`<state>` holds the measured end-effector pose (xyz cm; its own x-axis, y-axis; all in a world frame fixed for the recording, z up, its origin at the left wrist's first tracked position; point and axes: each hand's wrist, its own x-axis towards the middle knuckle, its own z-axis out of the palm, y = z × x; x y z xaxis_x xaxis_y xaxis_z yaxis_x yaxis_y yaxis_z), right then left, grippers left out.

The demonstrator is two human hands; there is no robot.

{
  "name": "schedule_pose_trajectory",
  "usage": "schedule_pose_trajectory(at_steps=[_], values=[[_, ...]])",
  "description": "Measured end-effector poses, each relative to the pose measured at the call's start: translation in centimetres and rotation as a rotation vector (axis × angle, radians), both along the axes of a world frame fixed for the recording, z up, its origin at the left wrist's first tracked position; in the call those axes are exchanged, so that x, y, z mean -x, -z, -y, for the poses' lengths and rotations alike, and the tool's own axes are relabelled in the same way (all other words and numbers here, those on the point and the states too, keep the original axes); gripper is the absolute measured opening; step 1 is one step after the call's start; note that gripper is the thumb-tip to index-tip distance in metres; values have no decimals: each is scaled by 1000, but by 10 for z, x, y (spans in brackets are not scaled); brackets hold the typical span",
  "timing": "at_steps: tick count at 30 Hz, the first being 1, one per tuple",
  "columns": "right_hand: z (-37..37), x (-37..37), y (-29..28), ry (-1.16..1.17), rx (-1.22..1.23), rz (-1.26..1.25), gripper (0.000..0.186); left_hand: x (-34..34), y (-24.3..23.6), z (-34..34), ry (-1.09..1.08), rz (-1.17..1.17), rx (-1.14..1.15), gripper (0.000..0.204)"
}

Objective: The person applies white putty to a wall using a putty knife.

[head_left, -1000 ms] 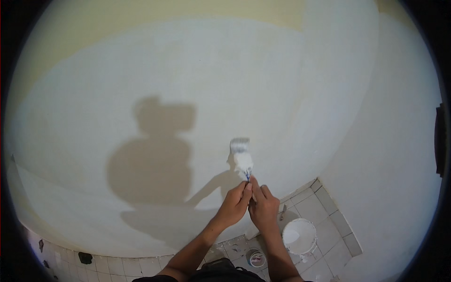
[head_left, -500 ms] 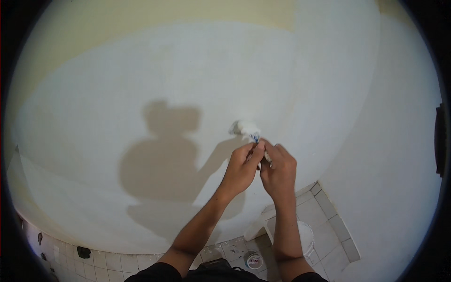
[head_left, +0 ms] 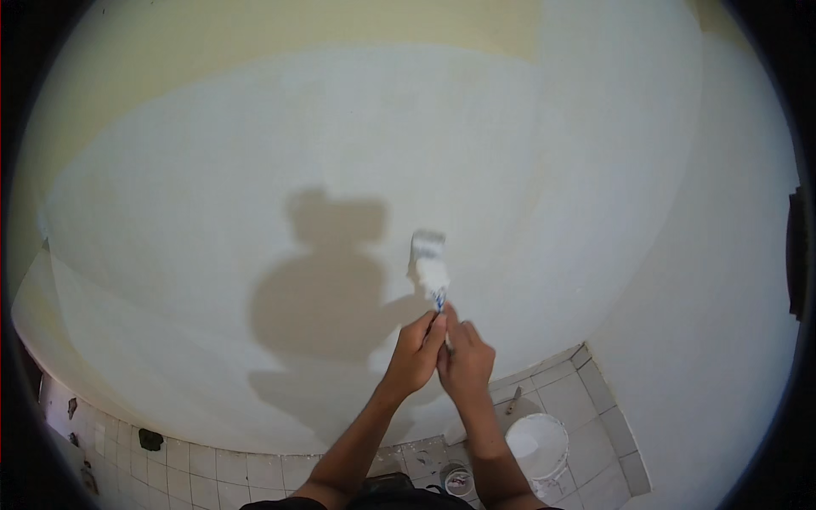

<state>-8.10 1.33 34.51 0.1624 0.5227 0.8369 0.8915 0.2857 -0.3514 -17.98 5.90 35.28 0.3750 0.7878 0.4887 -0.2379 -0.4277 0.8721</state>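
A paint-covered paintbrush [head_left: 432, 270] points up against the wall [head_left: 476, 153], its broad bristle end in front of the white paint. White paint coats its middle, and blue shows on the handle just above my fingers. My left hand [head_left: 414, 355] is closed on the handle from the left. Pressed beside it, my right hand [head_left: 467, 361] closes round the same handle lower down. The fingers hide most of the grip. Whether the bristles touch the wall I cannot tell for sure.
A white bucket [head_left: 564, 446] stands on the tiles at lower right, with a thin-bladed tool [head_left: 514, 399] beyond it. A small tub [head_left: 458, 482] sits between my forearms. A dark lump [head_left: 150, 439] lies at the wall's foot. Yellowish paint [head_left: 357, 21] tops the wall.
Both hands and the paintbrush have moved down and slightly left in view. The brush has turned from leaning left to nearly upright. More of the bucket shows.
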Motion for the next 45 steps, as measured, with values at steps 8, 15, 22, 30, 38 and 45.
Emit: schedule_pose_trajectory(at_steps=[8, 15, 22, 30, 38, 45], values=[[27, 6, 22, -65, 183, 56, 53, 8, 43, 29, -51, 47, 130, 36], [-17, -8, -52, -118, 45, 19, 48, -8, -29, -17, 44, 124, 104, 37], [-27, -11, -138, -25, -246, 117, 50, -15, -126, -30, 40, 193, -149, 36], [-38, 4, -110, -42, -289, 132, 56, 4, -105, -33, -7, 150, -222, 34], [0, 23, -19, -101, 155, 189, 57, 33, 12, 4, -123, 58, 85, 33], [0, 20, -31, -140, 216, 181, 52, 28, 0, 6, -147, 85, 121, 36]])
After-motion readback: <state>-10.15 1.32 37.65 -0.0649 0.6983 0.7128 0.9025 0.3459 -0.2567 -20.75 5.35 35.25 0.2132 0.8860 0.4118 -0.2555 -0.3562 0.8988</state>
